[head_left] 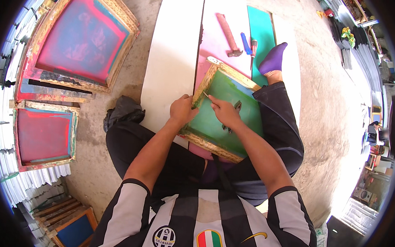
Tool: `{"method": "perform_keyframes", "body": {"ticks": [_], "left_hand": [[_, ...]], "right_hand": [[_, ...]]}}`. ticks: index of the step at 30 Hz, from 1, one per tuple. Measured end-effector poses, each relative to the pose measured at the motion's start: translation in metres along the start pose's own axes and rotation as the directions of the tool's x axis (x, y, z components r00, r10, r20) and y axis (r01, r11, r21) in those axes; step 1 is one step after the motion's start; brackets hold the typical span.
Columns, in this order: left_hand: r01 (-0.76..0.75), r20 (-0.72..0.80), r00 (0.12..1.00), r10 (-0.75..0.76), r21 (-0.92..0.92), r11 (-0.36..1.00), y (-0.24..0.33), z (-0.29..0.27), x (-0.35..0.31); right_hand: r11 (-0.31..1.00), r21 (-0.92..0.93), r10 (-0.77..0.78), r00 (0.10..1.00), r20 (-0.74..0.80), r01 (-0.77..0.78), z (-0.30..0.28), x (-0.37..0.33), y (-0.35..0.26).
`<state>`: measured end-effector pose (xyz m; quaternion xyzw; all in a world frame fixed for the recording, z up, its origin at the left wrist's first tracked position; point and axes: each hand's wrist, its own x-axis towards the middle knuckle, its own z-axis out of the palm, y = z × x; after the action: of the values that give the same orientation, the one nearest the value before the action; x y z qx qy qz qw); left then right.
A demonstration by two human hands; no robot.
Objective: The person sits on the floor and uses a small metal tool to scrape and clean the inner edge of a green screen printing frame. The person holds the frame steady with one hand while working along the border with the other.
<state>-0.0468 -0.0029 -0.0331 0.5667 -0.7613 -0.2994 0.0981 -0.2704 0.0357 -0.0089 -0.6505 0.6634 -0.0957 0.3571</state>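
Note:
A wooden screen-printing frame (203,86) with green mesh (220,87) lies tilted between my legs. My left hand (183,110) is closed on its left rail. Over the mesh, close to that same rail, my right hand (224,111) pinches something small and thin, too small to name. A dark pair of pliers (237,106) lies on the mesh, partly covered by my right hand and wrist. Beyond the frame lie a hammer (228,35) with a reddish handle, a blue-handled tool (246,43) and a screwdriver (253,51).
White, pink and teal boards (172,48) lie under the frame and tools. At left stand a large printing frame (78,36) and a smaller red-meshed frame (45,135). A black plastic bag (124,114) sits by my left knee. My purple-socked foot (273,58) rests beyond the frame's right corner.

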Motion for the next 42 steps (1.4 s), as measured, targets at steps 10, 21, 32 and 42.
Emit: {"method": "perform_keyframes", "body": {"ticks": [10, 21, 32, 42], "left_hand": [[-0.001, -0.02, 1.0, 0.001, 0.021, 1.0, -0.003, -0.001, -0.006], [0.005, -0.004, 1.0, -0.005, -0.004, 1.0, -0.004, -0.001, -0.004], [0.024, -0.014, 1.0, -0.024, 0.0, 1.0, -0.003, -0.001, -0.006], [0.032, 0.0, 0.999, -0.032, -0.01, 0.999, -0.004, -0.001, -0.005]], "right_hand": [[1.0, 0.016, -0.018, 0.995, 0.099, 0.016, -0.008, 0.003, 0.002], [0.989, 0.148, -0.033, 0.986, 0.163, 0.009, -0.011, 0.021, 0.023], [0.991, 0.032, -0.128, 0.989, -0.071, 0.13, -0.01, -0.002, 0.008], [0.968, -0.25, 0.033, 0.999, 0.028, -0.025, -0.028, -0.014, -0.029]]}}
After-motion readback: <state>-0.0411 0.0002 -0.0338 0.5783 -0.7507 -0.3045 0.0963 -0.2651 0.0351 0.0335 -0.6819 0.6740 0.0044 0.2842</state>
